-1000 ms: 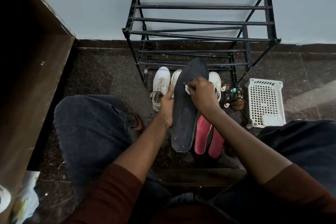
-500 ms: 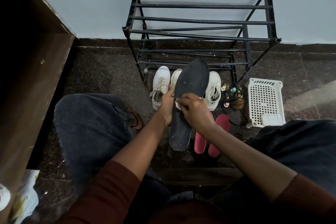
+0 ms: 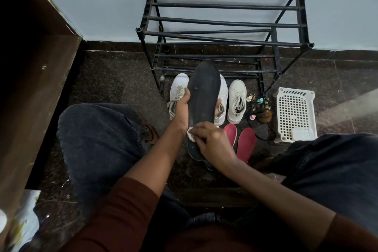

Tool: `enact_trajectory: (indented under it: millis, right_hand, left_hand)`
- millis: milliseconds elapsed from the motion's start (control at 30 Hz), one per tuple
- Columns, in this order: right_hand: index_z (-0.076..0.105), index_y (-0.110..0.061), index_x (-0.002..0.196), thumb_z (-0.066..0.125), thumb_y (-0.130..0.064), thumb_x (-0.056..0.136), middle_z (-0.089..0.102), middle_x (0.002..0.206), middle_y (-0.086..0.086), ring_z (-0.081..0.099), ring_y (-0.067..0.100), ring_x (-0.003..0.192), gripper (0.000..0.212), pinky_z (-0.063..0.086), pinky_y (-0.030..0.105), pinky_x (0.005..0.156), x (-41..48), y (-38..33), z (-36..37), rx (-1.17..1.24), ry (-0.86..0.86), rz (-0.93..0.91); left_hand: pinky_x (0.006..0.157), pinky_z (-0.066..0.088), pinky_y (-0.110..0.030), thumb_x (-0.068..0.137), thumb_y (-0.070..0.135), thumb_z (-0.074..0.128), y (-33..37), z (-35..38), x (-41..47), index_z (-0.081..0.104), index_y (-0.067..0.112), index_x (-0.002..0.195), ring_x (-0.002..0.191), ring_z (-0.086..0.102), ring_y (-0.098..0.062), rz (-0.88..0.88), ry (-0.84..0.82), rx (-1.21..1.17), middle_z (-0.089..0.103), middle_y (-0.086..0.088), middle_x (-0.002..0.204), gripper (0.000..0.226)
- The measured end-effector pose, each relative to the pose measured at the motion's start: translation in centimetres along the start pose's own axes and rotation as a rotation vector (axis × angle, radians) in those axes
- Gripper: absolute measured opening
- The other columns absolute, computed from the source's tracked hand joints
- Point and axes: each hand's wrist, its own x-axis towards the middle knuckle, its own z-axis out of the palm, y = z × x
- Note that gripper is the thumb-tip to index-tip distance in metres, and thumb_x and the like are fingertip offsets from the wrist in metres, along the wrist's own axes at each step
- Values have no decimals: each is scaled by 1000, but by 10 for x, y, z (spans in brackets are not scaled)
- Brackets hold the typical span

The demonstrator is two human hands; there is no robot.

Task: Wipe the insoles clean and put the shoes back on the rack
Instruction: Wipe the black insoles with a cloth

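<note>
- Black insole (image 3: 203, 96) stands nearly upright between the person's knees, toe end up, in front of the white sneakers on the dark stone floor (image 3: 114, 80).
- The left hand (image 3: 183, 111) grips its left edge about halfway up, fingers wrapped behind and thumb on the front face.
- The right hand (image 3: 212, 142) presses a small white wipe (image 3: 191, 134) against the lower part of the insole, fingers curled closed over the wipe, which shows only at the hand's left side.
- Three white sneakers are visible: one (image 3: 177, 93) left of the insole, one (image 3: 222, 104) partly hidden behind it, one (image 3: 237, 101) to the right.
- Two red insoles (image 3: 246, 143) lie flat on the floor just right of the right hand, near the sneakers.
- The black metal shoe rack (image 3: 225, 24) stands against the pale wall behind the sneakers; its rails hold no shoes.
- A white plastic basket (image 3: 294, 112) sits on the floor right of the rack, with small bottles (image 3: 254, 100) and dark cords between it and the sneakers.
</note>
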Motion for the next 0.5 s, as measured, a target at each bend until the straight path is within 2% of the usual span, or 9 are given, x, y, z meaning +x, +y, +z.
enact_trajectory:
  millis: [133, 200, 267, 367, 433, 500]
  right_hand:
    - [72, 2, 86, 65, 8, 74, 68, 88, 15, 65, 32, 76, 15, 57, 41, 64, -3, -3, 6, 2, -98, -57]
    - [72, 3, 86, 63, 8, 74, 69, 88, 16, 65, 33, 77, 16, 56, 43, 65, 5, -1, 7, 5, -79, -61]
    - [72, 3, 86, 61, 9, 74, 69, 89, 16, 65, 33, 77, 17, 56, 42, 67, 14, -2, 7, -7, -63, -83]
    - [71, 4, 85, 61, 10, 74, 69, 86, 17, 65, 32, 77, 16, 52, 35, 71, 28, 1, 4, -36, 14, -55]
    - [71, 4, 83, 63, 10, 73, 69, 84, 18, 65, 31, 76, 14, 43, 28, 73, 46, 12, -2, -87, 113, 44]
    - [71, 4, 85, 62, 6, 77, 68, 86, 20, 63, 33, 80, 13, 40, 29, 74, 68, 28, -12, -158, 157, 157]
  left_hand:
    - [77, 54, -35, 92, 67, 25, 5, 1, -4, 37, -6, 139, 98, 57, -32, -8, -37, -4, 51, -26, 126, 87]
    - [77, 56, -36, 91, 68, 25, 10, 1, -4, 44, -4, 136, 100, 59, -34, 2, -63, -5, 54, -26, 120, 86]
    - [85, 53, -40, 91, 68, 27, 18, 2, -4, 48, -1, 132, 103, 58, -36, 20, -74, -6, 57, -25, 121, 83]
    - [93, 48, -47, 94, 63, 25, 28, 1, -2, 42, 0, 138, 109, 56, -38, 68, -52, -7, 52, -25, 130, 79]
    - [96, 49, -43, 96, 60, 24, 26, -1, -2, 59, 1, 124, 108, 61, -34, 77, -17, 36, 62, -20, 120, 74]
    - [87, 54, -36, 96, 58, 27, 17, -2, -5, 73, 8, 104, 94, 68, -26, 43, -5, 109, 71, -13, 102, 69]
